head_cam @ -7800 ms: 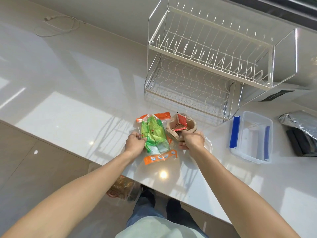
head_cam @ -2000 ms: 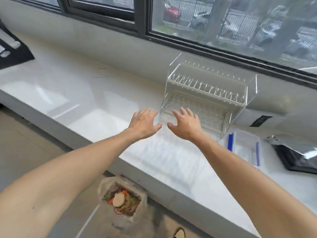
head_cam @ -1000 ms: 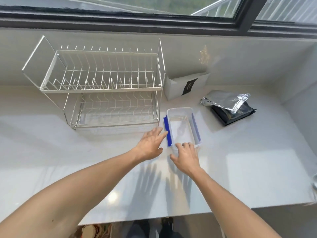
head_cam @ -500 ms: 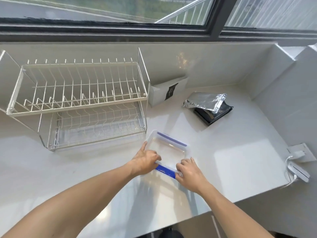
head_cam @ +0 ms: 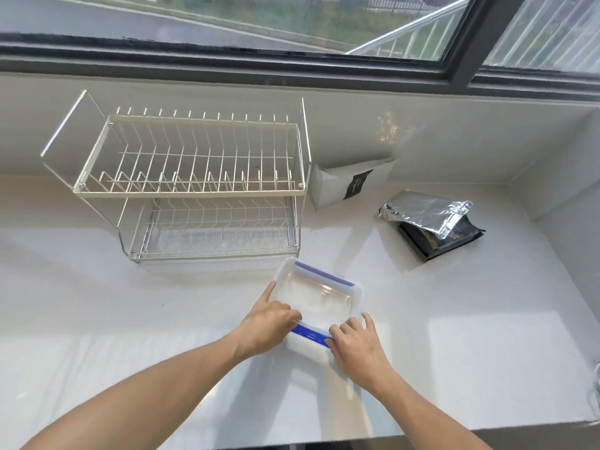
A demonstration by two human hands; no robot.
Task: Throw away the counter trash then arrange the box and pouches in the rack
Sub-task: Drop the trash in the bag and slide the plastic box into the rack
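Note:
A clear plastic box (head_cam: 316, 295) with blue clip handles lies on the white counter, just in front of the right end of the two-tier wire rack (head_cam: 194, 186). My left hand (head_cam: 269, 324) grips the box's near left corner. My right hand (head_cam: 355, 347) holds its near right corner by the blue clip. A silver foil pouch (head_cam: 422, 216) rests on a black pouch (head_cam: 454, 238) at the right. A white pouch with a black label (head_cam: 347, 185) leans against the back wall beside the rack. Both rack tiers hold nothing.
The counter (head_cam: 97, 303) ends in a wall corner at the far right, and its front edge runs along the bottom. A window frame (head_cam: 292, 63) spans the back above the ledge.
Both hands have come from empty onto the box, which has turned from lengthwise to crosswise and slid nearer me. The counter trash seen several seconds ago is gone from the counter.

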